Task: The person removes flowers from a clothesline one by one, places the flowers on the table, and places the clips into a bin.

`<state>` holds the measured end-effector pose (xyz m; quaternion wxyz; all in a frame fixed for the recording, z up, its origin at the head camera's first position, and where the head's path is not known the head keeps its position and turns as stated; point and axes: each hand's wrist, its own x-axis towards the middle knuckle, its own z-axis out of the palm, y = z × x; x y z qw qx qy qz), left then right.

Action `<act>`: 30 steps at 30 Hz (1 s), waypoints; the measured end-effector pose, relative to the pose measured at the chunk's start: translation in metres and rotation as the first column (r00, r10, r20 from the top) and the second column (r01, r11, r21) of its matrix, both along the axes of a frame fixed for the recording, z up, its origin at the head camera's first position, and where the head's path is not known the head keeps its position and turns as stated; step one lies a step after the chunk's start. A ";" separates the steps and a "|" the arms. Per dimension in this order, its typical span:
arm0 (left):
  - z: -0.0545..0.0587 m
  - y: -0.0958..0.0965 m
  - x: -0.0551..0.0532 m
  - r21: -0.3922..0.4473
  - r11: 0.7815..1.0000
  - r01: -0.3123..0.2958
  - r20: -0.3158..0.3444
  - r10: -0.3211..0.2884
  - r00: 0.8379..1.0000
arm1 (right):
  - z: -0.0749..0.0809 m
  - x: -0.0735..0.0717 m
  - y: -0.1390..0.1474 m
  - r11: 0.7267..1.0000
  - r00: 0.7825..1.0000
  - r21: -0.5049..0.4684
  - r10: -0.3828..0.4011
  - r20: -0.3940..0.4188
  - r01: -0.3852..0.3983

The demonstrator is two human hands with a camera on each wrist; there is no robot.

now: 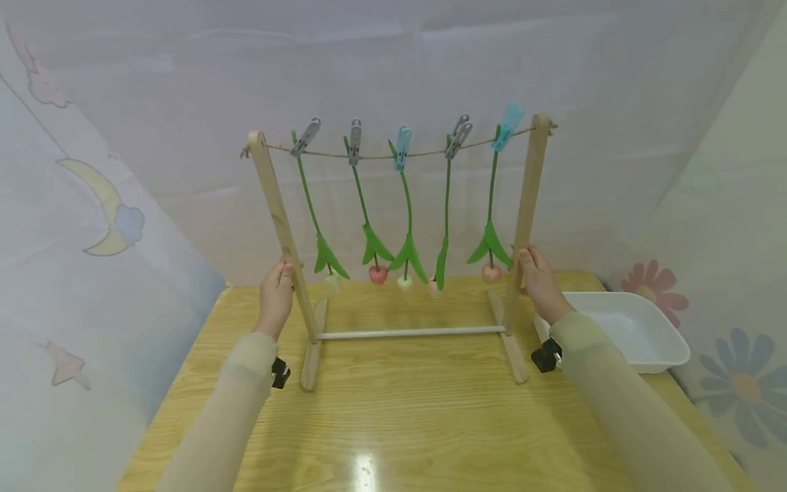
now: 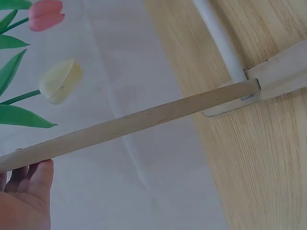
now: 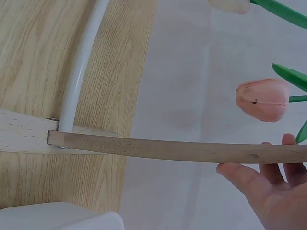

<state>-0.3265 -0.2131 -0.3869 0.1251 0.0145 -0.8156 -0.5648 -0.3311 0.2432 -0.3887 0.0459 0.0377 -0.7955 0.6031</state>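
A wooden rack stands on the table, its two upright posts joined low down by a white rod (image 1: 412, 333). My left hand (image 1: 275, 295) grips the left post (image 1: 273, 195), thumb and fingers on opposite sides of the wood. The right post (image 1: 530, 188) is held the same way by my right hand (image 1: 542, 283). Between the post tops runs a twine (image 1: 424, 153). Several artificial tulips hang from it heads down, among them a red one (image 1: 378, 275) and a peach one (image 3: 263, 99). Grey clothespins (image 1: 354, 142) and blue clothespins (image 1: 402, 149) clip their stems to the twine.
A white plastic basin (image 1: 627, 328) sits on the table (image 1: 393, 410) at the right, partly behind my right forearm. Close behind the rack hangs a pale cloth backdrop (image 1: 393, 61), with printed cloth on both sides.
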 end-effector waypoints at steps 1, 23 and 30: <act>0.000 0.000 0.000 0.005 1.000 0.002 0.001 -0.002 1.000 | -0.001 -0.001 0.000 1.000 1.000 0.003 -0.001 -0.002 0.001; 0.001 -0.001 0.009 0.018 1.000 0.014 0.018 -0.014 1.000 | 0.002 0.007 0.001 1.000 0.999 0.003 0.019 0.047 -0.019; 0.004 -0.001 0.016 0.024 1.000 0.014 0.052 -0.015 0.999 | 0.009 0.016 -0.001 1.000 0.996 -0.013 0.019 0.082 -0.018</act>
